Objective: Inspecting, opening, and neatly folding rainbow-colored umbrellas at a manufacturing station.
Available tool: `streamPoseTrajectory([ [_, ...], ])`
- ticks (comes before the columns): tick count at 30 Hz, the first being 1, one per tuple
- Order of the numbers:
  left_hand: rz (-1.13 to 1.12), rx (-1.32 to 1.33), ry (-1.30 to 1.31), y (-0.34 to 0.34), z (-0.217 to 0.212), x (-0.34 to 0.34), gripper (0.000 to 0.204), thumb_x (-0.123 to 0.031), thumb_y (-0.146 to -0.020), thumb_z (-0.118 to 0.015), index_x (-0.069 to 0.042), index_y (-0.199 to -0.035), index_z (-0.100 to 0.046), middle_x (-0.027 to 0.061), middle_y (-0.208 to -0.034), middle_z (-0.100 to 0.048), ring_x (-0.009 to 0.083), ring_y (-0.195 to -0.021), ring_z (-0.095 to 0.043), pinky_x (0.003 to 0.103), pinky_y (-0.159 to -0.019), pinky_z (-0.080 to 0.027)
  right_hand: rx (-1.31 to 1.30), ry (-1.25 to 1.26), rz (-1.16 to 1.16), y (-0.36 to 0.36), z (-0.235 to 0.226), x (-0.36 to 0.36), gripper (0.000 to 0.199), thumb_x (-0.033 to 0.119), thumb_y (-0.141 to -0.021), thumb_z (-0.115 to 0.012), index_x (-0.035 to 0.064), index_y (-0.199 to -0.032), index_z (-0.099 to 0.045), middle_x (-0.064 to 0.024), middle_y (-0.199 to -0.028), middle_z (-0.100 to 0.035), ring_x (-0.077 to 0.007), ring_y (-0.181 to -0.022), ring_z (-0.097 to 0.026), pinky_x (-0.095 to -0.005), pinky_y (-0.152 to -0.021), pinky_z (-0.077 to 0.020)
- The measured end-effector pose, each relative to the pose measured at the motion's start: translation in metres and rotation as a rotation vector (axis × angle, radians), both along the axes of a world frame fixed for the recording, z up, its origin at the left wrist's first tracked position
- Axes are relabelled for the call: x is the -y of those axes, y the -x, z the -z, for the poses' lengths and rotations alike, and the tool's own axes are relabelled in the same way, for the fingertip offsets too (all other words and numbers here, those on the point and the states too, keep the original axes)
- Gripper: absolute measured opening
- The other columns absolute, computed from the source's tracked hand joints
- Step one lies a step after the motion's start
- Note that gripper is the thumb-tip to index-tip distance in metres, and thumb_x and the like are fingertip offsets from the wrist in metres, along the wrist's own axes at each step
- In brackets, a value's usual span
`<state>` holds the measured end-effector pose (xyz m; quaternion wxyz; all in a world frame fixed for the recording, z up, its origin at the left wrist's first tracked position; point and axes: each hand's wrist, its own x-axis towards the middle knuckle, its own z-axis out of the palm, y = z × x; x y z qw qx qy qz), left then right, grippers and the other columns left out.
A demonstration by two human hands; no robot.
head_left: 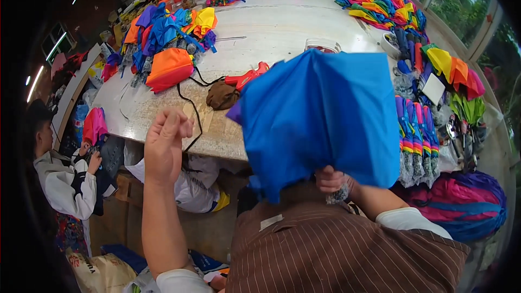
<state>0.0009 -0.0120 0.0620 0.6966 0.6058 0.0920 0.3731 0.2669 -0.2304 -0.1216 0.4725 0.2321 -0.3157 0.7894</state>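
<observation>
A blue umbrella (320,114) with loose, partly spread cloth rises in front of my chest, over the table's near edge. Below the cloth, my right hand (330,180) is closed around its lower end, where clear wrapping (338,194) shows under the fingers. My left hand (167,144) is raised apart from the umbrella, to its left, with thumb and fingers pinched together. Whatever that pinch holds, if anything, is too small to make out. On the table between them lie a brown pouch (222,95), a red tool (247,78) partly behind the umbrella, and a black cord (198,122).
Beyond my left hand, an orange pouch (170,69) lies by piled colourful umbrellas (163,27) on the white table (271,27). Wrapped rainbow umbrellas (417,135) line the right side, above a purple-pink bundle (461,203). A co-worker (68,179) handles pink cloth at left.
</observation>
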Motion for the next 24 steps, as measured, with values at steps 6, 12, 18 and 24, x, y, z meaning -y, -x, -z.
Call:
streamPoseTrajectory([
  [6,0.016,-0.159,-0.046,-0.032,0.018,0.026,0.019,-0.018,-0.095,-0.052,-0.005,-0.107,-0.056,0.0018,-0.088,-0.057,0.0114,-0.080,-0.055,0.027,-0.078,-0.045,-0.117,0.084,-0.015,0.018,-0.013,0.010,0.039,0.039,-0.090,-0.054,0.0041,-0.108,-0.058,0.0090,-0.050,-0.046,-0.0048,-0.043,-0.051,-0.0235,-0.049,-0.0411],
  [12,0.017,-0.247,0.226,-0.059,0.043,0.041,0.033,-0.026,-0.092,-0.058,-0.003,-0.115,-0.050,0.0017,-0.089,-0.057,0.0103,-0.077,-0.055,0.024,-0.072,-0.046,-0.067,0.247,-0.162,0.029,-0.007,0.031,0.039,0.037,-0.091,-0.053,0.0008,-0.105,-0.058,0.0066,-0.049,-0.044,-0.0066,-0.042,-0.048,-0.0240,-0.049,-0.0405],
  [18,-0.046,-0.146,0.392,-0.060,0.049,0.049,0.024,-0.010,-0.088,-0.063,-0.003,-0.109,-0.053,0.0037,-0.089,-0.063,0.0085,-0.074,-0.059,0.022,-0.070,-0.048,-0.154,0.026,-0.161,0.039,0.031,0.019,0.044,0.034,-0.092,-0.050,0.0019,-0.122,-0.047,0.0071,-0.057,-0.050,-0.0089,-0.046,-0.053,-0.0270,-0.052,-0.0431],
  [24,-0.141,-0.024,0.307,-0.044,0.066,0.015,0.013,-0.009,-0.089,-0.060,-0.007,-0.101,-0.055,0.0036,-0.087,-0.062,0.0101,-0.072,-0.056,0.022,-0.075,-0.047,-0.170,0.182,-0.203,0.035,0.025,0.020,0.046,0.034,-0.093,-0.048,0.0005,-0.125,-0.045,-0.0010,-0.076,-0.060,-0.0147,-0.062,-0.061,-0.0306,-0.058,-0.0483],
])
